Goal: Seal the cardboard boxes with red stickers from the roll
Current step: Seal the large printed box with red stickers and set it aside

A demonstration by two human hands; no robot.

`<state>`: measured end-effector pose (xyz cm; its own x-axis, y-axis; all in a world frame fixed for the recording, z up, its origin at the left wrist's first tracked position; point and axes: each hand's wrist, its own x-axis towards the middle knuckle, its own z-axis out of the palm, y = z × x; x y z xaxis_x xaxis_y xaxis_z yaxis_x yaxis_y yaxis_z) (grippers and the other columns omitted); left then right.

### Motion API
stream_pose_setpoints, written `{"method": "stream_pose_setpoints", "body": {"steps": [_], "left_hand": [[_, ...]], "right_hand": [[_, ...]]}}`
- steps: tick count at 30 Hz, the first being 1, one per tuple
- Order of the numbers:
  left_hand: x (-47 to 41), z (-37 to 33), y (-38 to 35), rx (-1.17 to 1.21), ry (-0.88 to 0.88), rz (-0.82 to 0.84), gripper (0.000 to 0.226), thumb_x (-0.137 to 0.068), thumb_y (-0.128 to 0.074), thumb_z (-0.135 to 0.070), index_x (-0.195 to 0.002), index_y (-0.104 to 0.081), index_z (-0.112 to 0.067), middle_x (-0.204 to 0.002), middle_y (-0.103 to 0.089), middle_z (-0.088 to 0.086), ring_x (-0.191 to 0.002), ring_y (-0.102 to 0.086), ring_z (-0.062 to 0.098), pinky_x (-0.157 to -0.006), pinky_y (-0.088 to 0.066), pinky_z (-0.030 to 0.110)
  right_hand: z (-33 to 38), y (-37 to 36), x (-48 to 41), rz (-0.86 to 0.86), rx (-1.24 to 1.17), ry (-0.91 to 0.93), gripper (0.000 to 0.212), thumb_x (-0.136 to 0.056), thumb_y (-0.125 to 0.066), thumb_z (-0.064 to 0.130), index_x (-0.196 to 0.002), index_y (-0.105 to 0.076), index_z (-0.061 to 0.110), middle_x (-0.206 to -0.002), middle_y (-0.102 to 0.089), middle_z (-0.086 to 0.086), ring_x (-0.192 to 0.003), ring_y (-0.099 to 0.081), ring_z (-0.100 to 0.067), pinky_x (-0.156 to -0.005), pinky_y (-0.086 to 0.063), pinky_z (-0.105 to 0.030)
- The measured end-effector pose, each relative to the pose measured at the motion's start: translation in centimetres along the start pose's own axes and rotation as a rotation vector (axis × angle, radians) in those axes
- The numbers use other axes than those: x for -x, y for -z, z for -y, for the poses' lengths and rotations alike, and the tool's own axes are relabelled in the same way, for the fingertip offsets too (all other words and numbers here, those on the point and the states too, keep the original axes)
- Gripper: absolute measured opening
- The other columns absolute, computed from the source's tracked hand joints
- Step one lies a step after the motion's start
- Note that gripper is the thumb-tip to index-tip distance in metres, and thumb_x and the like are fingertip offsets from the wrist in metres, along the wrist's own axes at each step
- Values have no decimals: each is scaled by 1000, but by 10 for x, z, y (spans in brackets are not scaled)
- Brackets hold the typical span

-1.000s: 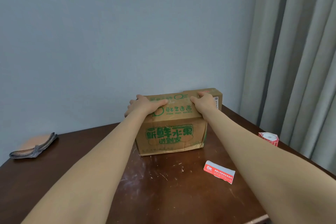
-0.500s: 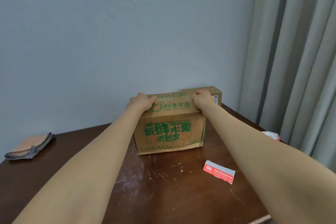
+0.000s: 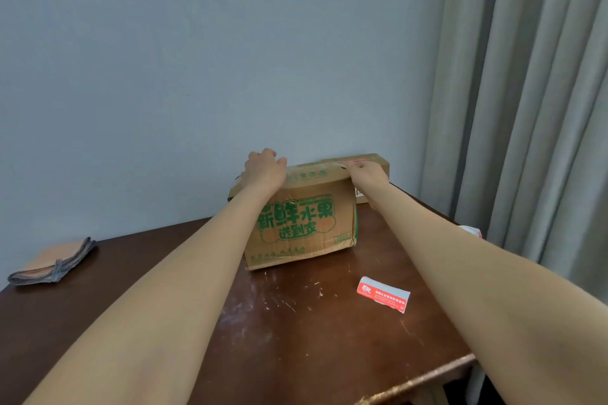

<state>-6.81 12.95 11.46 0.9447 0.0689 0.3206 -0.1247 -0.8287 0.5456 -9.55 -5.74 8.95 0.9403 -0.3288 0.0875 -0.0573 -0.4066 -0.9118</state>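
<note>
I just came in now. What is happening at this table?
A person is handling the cardboard box with green print on the dark wooden table. The left hand grips its top left corner. The right hand is at the top right edge, though its hold is unclear. One red sticker lies loose on the table in front of the box. The sticker roll peeks out behind the right forearm. A smaller box stands behind.

Blue-grey wall [image 3: 197, 59], grey curtains [image 3: 533, 92], dark wooden table [image 3: 296, 339]
</note>
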Motion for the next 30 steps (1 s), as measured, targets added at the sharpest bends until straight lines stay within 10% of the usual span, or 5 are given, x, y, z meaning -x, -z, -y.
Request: {"method": "stream_pose_setpoints", "body": {"steps": [4,12,17,23,30], "left_hand": [[24,-22,-11,47,-197,-94,36,-102,-34,-30,-121,-59,-14,-128,-49,10,-111,-53,25,-88,-46,36],[81,-50,-38,-64,-520,-21,44,-102,-31,-25,-63,-46,-15,-61,-45,-3,-64,-48,20,-55,-35,31],[110,-47,-66,-97,-466,124,52,-99,-43,-37,-50,-44,-19,-51,-45,-3,-50,-45,17,-47,-30,28],[121,-36,-89,-140,-296,466,22,-94,-50,-9,-102,-70,-8,-107,-69,9,-96,-65,28,-87,-53,40],[127,-18,-113,-209,-25,575,46,-93,-57,-37,-123,-55,-3,-106,-63,10,-80,-64,25,-76,-58,34]], "right_hand": [[-9,13,17,-61,9,6,33,-98,-44,37,-80,-52,10,-70,-48,-4,-79,-44,-26,-58,-34,-30],[-30,37,52,-101,276,53,26,-88,-62,23,-113,-67,13,-114,-65,-5,-109,-58,-27,-81,-43,-29],[-59,40,65,69,418,-20,32,-78,-76,28,-104,-70,9,-104,-68,-8,-97,-64,-24,-82,-53,-34],[-86,35,79,310,617,-132,51,-71,-83,28,-114,-66,6,-114,-66,-11,-103,-63,-28,-90,-54,-41],[-98,25,80,373,669,-164,46,-80,-77,22,-120,-63,4,-120,-63,-13,-106,-61,-29,-90,-53,-37]]}}
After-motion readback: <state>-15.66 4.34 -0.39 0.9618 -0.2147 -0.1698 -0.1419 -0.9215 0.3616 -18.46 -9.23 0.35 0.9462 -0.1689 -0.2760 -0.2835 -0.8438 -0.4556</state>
